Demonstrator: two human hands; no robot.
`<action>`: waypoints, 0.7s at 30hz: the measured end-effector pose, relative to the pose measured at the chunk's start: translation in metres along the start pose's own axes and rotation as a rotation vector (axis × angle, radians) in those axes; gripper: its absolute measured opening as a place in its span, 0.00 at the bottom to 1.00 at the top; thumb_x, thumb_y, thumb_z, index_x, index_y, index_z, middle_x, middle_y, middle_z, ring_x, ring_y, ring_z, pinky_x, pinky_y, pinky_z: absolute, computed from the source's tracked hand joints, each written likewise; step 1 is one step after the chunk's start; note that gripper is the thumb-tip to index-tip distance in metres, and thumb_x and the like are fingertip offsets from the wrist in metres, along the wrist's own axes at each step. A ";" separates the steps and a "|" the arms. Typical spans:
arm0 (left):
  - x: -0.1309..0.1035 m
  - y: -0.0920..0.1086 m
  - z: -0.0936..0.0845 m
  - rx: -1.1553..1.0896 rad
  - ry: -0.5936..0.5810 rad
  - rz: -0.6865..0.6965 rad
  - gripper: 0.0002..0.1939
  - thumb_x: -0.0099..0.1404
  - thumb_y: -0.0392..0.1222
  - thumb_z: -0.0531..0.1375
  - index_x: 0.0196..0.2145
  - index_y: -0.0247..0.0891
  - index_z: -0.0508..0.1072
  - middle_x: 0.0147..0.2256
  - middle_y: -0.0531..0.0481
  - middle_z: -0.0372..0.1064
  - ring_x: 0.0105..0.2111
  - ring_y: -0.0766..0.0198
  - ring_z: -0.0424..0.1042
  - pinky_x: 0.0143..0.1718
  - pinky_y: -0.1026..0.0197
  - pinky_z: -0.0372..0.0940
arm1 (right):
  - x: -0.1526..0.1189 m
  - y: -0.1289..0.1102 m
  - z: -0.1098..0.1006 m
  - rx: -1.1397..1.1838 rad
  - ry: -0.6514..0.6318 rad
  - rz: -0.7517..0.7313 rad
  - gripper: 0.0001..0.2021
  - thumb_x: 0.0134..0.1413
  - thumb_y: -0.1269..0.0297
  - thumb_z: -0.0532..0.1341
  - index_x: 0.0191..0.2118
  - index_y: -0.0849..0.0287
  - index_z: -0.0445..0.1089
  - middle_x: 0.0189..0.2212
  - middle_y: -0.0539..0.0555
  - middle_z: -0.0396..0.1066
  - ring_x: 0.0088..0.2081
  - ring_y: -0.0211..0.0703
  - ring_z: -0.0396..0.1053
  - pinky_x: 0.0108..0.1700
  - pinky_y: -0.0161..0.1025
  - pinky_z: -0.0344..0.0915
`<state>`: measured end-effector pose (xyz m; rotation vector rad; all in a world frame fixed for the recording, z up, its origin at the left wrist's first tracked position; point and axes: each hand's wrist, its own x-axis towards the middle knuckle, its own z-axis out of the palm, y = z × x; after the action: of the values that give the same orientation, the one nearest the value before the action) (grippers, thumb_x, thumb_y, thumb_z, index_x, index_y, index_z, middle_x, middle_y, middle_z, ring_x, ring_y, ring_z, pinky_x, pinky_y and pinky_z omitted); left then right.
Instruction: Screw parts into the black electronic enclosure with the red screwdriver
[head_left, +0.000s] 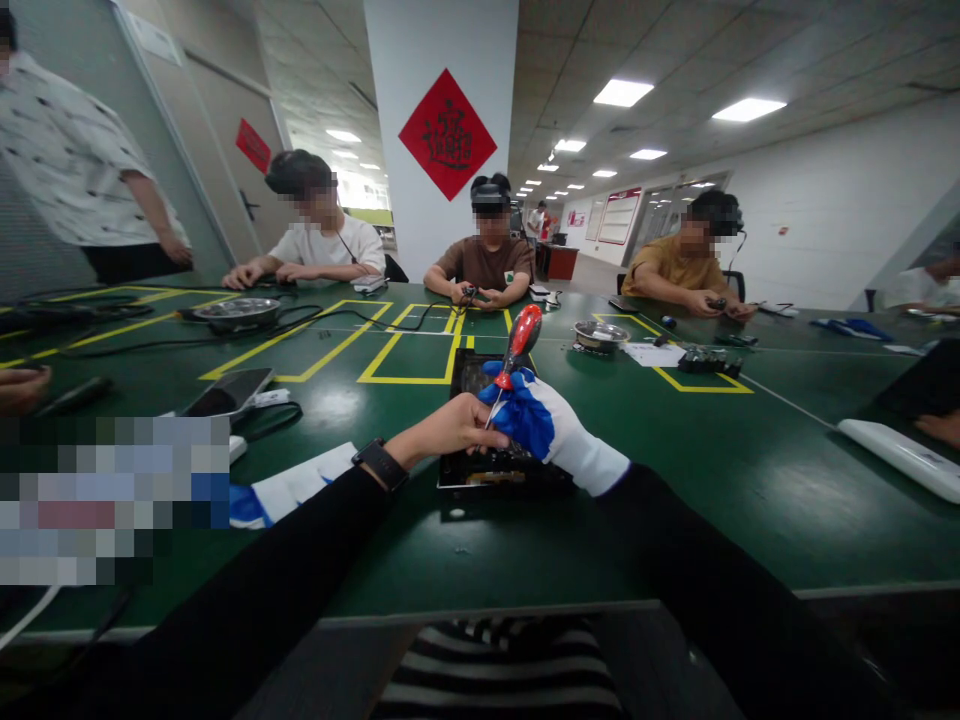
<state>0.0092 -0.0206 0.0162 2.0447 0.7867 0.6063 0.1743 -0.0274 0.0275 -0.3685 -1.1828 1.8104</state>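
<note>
A screwdriver (523, 338) with a red and black handle stands tilted, handle up, over a black open device (480, 478) on the green table. My right hand (536, 415), in a white and blue glove, is closed round the screwdriver near the red collar. Bare, with a dark watch at the wrist, my left hand (457, 425) is closed by the metal shaft, its thumb and forefinger pinched at it. Both hands are over the device and hide its middle and the screwdriver's tip.
A white and blue glove (300, 485) lies left of the device, near a phone (229, 392) and cables. Metal bowls (600, 335) stand farther back. A long white object (900, 458) lies at right. Several people sit across the green table (375, 560).
</note>
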 end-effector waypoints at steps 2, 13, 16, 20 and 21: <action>0.000 -0.002 -0.001 -0.038 -0.036 -0.015 0.17 0.53 0.49 0.62 0.19 0.30 0.69 0.16 0.53 0.64 0.14 0.74 0.60 0.16 0.70 0.56 | -0.002 0.001 0.001 -0.037 -0.008 -0.027 0.16 0.51 0.58 0.61 0.45 0.58 0.63 0.32 0.50 0.72 0.26 0.34 0.70 0.26 0.32 0.69; 0.000 -0.005 -0.002 -0.052 -0.067 -0.005 0.16 0.51 0.46 0.64 0.17 0.30 0.67 0.16 0.54 0.64 0.13 0.75 0.60 0.15 0.72 0.54 | -0.003 0.006 0.006 -0.149 0.085 -0.048 0.15 0.46 0.58 0.65 0.37 0.59 0.63 0.27 0.49 0.72 0.22 0.34 0.68 0.23 0.31 0.68; 0.000 -0.006 -0.002 -0.067 -0.056 -0.004 0.15 0.51 0.46 0.64 0.19 0.31 0.69 0.16 0.55 0.64 0.13 0.75 0.60 0.15 0.71 0.54 | -0.002 0.003 0.006 -0.084 0.082 0.005 0.15 0.49 0.59 0.63 0.41 0.60 0.64 0.27 0.50 0.72 0.23 0.34 0.69 0.23 0.31 0.68; 0.000 -0.007 -0.002 -0.098 -0.042 -0.021 0.15 0.51 0.46 0.64 0.20 0.31 0.69 0.16 0.55 0.64 0.13 0.75 0.60 0.15 0.71 0.55 | -0.001 0.000 0.004 -0.022 0.018 0.037 0.15 0.52 0.60 0.60 0.45 0.61 0.64 0.32 0.52 0.73 0.24 0.34 0.69 0.25 0.33 0.69; 0.000 -0.007 -0.001 -0.102 -0.035 -0.027 0.15 0.51 0.46 0.64 0.20 0.31 0.69 0.16 0.55 0.64 0.13 0.75 0.60 0.14 0.72 0.55 | -0.001 0.000 0.004 -0.026 0.010 0.027 0.15 0.52 0.61 0.60 0.45 0.61 0.64 0.32 0.52 0.73 0.23 0.34 0.69 0.25 0.34 0.70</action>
<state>0.0060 -0.0169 0.0108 1.9442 0.7465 0.5821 0.1720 -0.0305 0.0290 -0.4099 -1.2012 1.8155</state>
